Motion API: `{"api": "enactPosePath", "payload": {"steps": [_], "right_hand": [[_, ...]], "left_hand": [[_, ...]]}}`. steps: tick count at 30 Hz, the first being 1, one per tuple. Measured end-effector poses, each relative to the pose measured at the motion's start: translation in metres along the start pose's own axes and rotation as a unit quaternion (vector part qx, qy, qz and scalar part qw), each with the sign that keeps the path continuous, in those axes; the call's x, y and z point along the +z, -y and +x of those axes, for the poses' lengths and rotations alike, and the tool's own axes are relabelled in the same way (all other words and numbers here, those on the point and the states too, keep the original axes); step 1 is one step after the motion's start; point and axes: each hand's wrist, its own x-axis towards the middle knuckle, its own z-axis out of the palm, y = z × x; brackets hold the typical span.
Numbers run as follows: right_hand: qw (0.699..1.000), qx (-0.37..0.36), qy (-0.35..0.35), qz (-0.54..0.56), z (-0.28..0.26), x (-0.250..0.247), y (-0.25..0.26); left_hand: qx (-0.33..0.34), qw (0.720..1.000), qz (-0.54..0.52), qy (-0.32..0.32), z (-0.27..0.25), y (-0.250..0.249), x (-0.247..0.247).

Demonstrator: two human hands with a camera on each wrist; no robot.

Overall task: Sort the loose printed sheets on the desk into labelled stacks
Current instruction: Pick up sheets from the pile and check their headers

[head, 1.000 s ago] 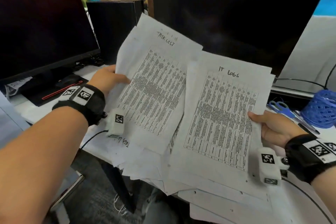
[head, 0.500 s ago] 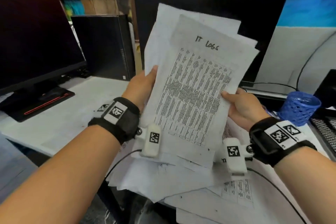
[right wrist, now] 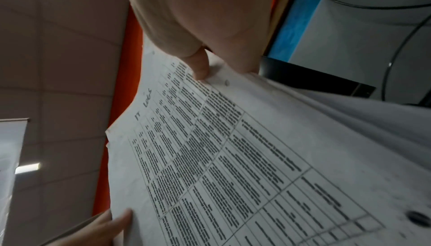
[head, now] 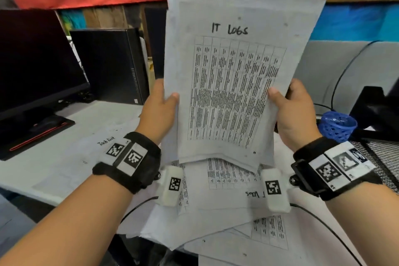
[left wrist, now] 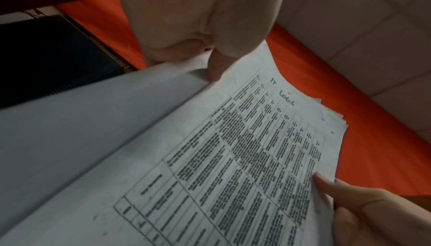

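**Bundle of sheets held upright over the desk**

One desk (head: 54,166), pale-topped, strewn along its near edge with loose sheets (head: 226,205), overlapping too much to count; one of them lettered upside down with the same heading as the raised bundle, another near the left lettered "Task list" (head: 106,141).

Two black screens: one monitor (head: 32,65) on the back left corner of the desk, one larger screen (head: 155,39) mostly hidden behind the raised paper. One black computer case (head: 108,65) standing between them.

One bundle of sheets (head: 233,84) lifted clear of the desk, upright, front page headed "IT LOGS" over a printed table; at least three staggered top edges visible behind it, exact count unclear.

Two hands on the bundle. Left hand (head: 160,110) clamped on the left edge, thumb across the front page, fingers behind. Right hand (head: 291,110) clamped on the right edge the same way, thumb in front.

One blue mesh cup (head: 338,125) toward the right edge of the desk.
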Motion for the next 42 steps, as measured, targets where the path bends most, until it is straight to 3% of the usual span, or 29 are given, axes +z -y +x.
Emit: {"api": "enactPosePath", "payload": {"steps": [6, 14, 17, 20, 24, 28, 30, 33, 39, 42], "right_hand": [[0.999, 0.014, 0.002, -0.053, -0.017, 0.002, -0.010], [0.999, -0.025, 0.001, -0.028, -0.002, 0.005, 0.034], [0.999, -0.041, 0.000, 0.031, 0.010, -0.004, 0.063], [0.998, -0.064, 0.007, 0.005, 0.021, -0.005, 0.084], [0.996, -0.079, 0.018, -0.030, 0.030, 0.001, 0.088], [0.998, -0.060, -0.019, -0.003, 0.036, 0.004, 0.081], [0.989, -0.129, -0.042, -0.057, 0.037, 0.005, 0.077], [0.950, -0.236, 0.008, -0.206, 0.034, 0.003, 0.075], [0.923, -0.171, -0.003, -0.346, 0.039, -0.006, 0.066], [0.953, -0.162, 0.030, -0.255, 0.032, -0.010, 0.063]], "left_hand": [[-0.042, 0.991, -0.124, 0.029, -0.023, 0.004, 0.018], [-0.037, 0.990, -0.136, -0.026, -0.013, -0.005, 0.036], [-0.035, 0.987, -0.153, -0.020, -0.012, -0.006, 0.035], [-0.030, 0.986, -0.167, 0.001, -0.013, -0.006, 0.035], [-0.024, 0.987, -0.158, 0.026, -0.013, -0.004, 0.036], [-0.041, 0.988, -0.149, 0.026, -0.015, 0.005, 0.039], [-0.050, 0.987, -0.151, 0.017, -0.017, 0.007, 0.040], [-0.055, 0.987, -0.151, 0.004, -0.017, 0.008, 0.041], [-0.058, 0.984, -0.166, 0.027, -0.019, 0.007, 0.043], [-0.055, 0.988, -0.145, 0.004, -0.020, 0.009, 0.046]]}}
